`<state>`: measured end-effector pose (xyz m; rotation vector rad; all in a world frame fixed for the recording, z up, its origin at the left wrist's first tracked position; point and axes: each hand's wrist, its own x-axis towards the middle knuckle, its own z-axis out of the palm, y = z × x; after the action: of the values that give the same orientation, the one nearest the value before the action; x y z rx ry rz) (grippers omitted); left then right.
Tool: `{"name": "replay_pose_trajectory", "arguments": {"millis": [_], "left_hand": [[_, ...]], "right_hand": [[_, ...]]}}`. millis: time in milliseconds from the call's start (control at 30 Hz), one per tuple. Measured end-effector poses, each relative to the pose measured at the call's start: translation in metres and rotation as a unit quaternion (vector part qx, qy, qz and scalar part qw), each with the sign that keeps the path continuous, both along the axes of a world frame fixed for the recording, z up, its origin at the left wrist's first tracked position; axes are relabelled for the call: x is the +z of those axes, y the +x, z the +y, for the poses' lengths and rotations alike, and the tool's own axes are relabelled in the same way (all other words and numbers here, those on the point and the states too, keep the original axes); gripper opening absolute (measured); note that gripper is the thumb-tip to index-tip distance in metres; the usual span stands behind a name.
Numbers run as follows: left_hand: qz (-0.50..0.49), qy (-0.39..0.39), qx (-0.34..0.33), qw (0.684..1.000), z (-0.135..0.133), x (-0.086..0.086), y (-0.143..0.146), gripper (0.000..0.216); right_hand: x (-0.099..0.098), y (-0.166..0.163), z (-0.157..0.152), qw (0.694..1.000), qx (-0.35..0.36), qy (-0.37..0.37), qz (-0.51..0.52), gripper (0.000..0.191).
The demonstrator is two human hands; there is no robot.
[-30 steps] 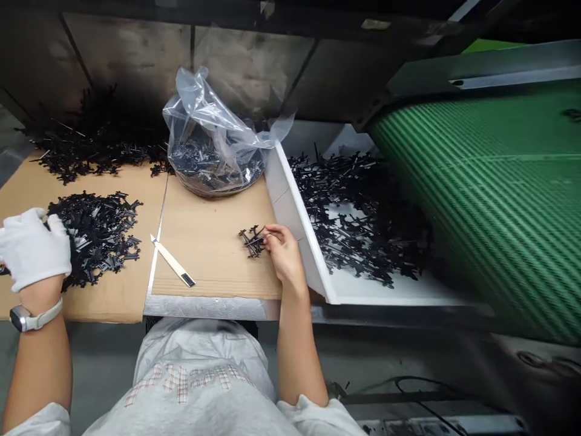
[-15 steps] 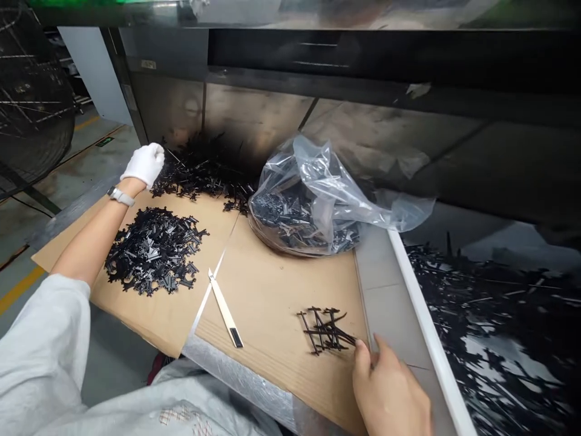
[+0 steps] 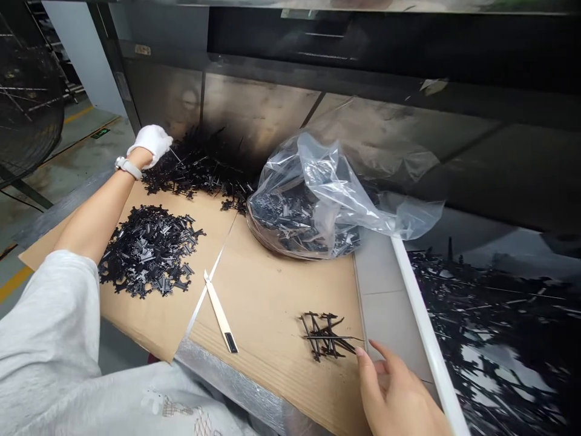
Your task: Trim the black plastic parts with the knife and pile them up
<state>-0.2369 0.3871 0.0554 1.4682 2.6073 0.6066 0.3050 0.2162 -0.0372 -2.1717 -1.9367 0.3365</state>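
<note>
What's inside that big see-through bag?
Lots of small black pieces show through the clear plastic bag. Its folds and shine blur some parts, and the outer pieces cover whatever lies in the middle.

nothing is legible: the green floor sign point(image 3: 100, 133) and frame label point(image 3: 142, 49) are too small.

- One camera, worn on the person's head, looks forward and down over a cardboard-covered worktop point(image 3: 276, 290).
- The worktop's near edge runs aslant, from left down to right.
- Closest to the lens: the person's shirt point(image 3: 122, 399), near left, and bare right hand point(image 3: 399, 387), near right.
- Farther off: the gloved left hand point(image 3: 152, 144), far left, and a dark back panel point(image 3: 261, 103).
</note>
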Motion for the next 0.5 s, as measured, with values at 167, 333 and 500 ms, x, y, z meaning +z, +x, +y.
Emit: {"name": "replay_pose_trajectory", "arguments": {"millis": [167,333,500], "left_hand": [[0.027,0.023,0.004,0.999,-0.025,0.003,0.003,0.045],[0.081,-0.063,0.002,0.995,-0.065,-0.022,-0.006,0.038],[0.14,-0.083,-0.003,0.987,-0.072,-0.046,-0.002,0.048]], "right_hand": [[0.007,-0.001,0.002,1.0,0.003,-0.012,0.021,0.062],[0.001,0.003,-0.002,0.998,-0.005,-0.017,0.055,0.055],[0.002,-0.001,-0.001,0.998,0.008,-0.013,0.067,0.053]]}}
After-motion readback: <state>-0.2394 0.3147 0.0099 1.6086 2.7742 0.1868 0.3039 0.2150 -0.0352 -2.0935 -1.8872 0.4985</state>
